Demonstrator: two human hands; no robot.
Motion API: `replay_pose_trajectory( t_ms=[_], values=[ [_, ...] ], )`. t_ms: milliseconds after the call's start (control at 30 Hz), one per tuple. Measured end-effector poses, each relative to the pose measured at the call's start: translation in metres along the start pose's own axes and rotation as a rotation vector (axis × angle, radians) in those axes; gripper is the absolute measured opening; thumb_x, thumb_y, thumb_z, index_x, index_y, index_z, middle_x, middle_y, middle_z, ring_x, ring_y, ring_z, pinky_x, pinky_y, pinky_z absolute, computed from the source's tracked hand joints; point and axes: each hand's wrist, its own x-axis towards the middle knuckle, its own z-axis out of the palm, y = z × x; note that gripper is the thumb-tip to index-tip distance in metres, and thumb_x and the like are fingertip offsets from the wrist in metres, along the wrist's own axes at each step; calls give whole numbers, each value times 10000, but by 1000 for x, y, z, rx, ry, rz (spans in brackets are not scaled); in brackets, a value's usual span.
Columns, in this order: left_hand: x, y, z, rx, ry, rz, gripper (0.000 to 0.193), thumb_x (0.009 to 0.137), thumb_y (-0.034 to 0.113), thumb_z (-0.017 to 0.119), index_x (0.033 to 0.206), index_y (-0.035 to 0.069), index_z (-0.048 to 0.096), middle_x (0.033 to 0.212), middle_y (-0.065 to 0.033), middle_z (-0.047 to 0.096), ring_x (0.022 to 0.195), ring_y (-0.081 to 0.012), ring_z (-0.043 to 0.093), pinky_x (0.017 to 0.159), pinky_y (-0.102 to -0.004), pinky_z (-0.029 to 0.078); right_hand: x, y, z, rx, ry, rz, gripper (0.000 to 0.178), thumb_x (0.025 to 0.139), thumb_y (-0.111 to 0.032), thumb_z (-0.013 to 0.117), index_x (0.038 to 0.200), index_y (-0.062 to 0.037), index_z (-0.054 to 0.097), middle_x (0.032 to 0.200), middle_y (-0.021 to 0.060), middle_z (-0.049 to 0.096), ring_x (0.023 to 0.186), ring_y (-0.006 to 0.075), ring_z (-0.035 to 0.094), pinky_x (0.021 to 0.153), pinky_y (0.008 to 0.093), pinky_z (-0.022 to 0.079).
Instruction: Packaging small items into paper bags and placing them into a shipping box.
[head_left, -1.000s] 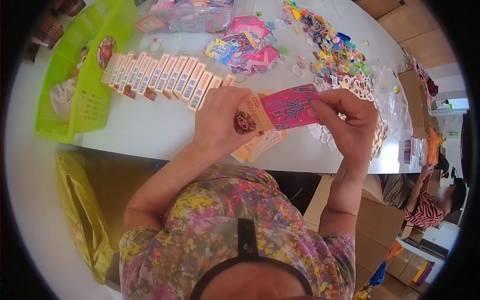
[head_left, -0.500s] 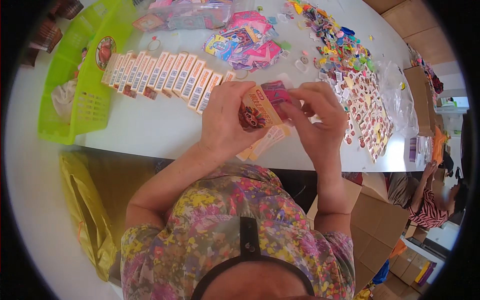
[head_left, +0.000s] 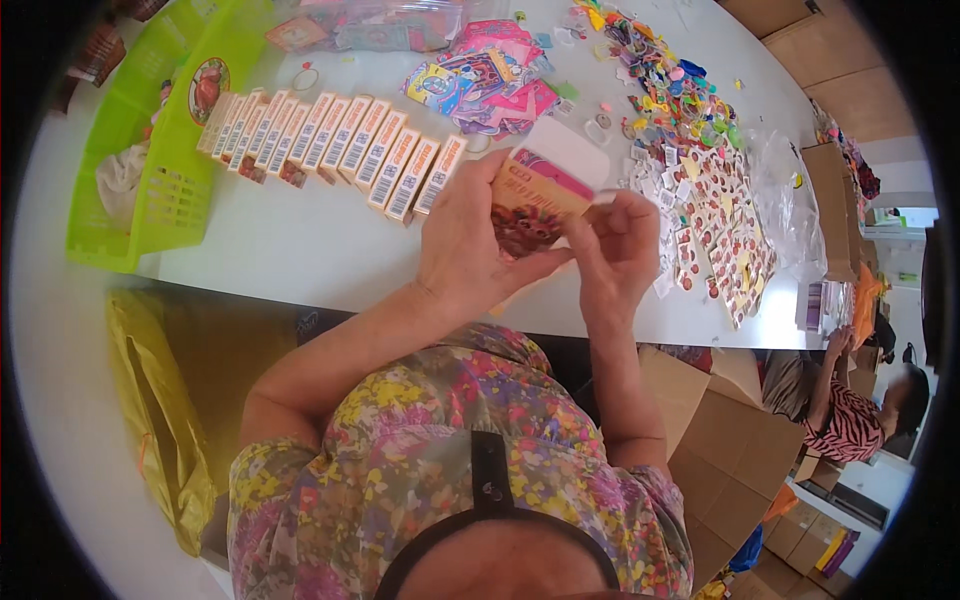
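Head view: left hand (head_left: 462, 222) clasps the open printed box (head_left: 535, 205); right hand (head_left: 612, 250) touches its edge, grip unclear.

**1 Wide View Down From the Head**

The left of 2 head-worn fisheye cameras looks steeply down, upright, over the wearer's floral top (head_left: 390, 450), nearest the lens. The left hand (head_left: 462, 230) and right hand (head_left: 615, 245) sit close, around mid-view; the white table (head_left: 310, 230) spreads beyond, its front edge bowed. A co-worker (head_left: 845, 428) shows small and far off at right.
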Motion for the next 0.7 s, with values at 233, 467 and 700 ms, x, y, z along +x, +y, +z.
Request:
replay_pose_trajectory(
  t_ms=[233,467,700],
  values=[
    [-2,-10,-13,-428,-183,-36,559,809,27,737,1272,10,424,999,-115,632,886,-159,656,705,-276,551,6,-19,-7,-283,-94,-157,567,795,81,677,1303,-29,450,1025,58,570,903,119,619,716,221,537],
    [-27,-11,-22,-507,-198,-141,580,790,-23,738,1280,24,432,999,-104,625,867,-161,659,706,-267,556,2,-15,-15,-236,-351,97,601,726,104,721,1265,0,477,1069,69,565,892,144,643,731,250,553],
    [-40,-24,-28,-463,-242,-113,549,782,-46,739,1261,15,479,1031,-109,619,880,-147,655,730,-271,564,-31,12,-6,-6,-136,93,439,803,73,702,1201,14,525,949,67,645,845,115,634,742,245,516]
  ],
)
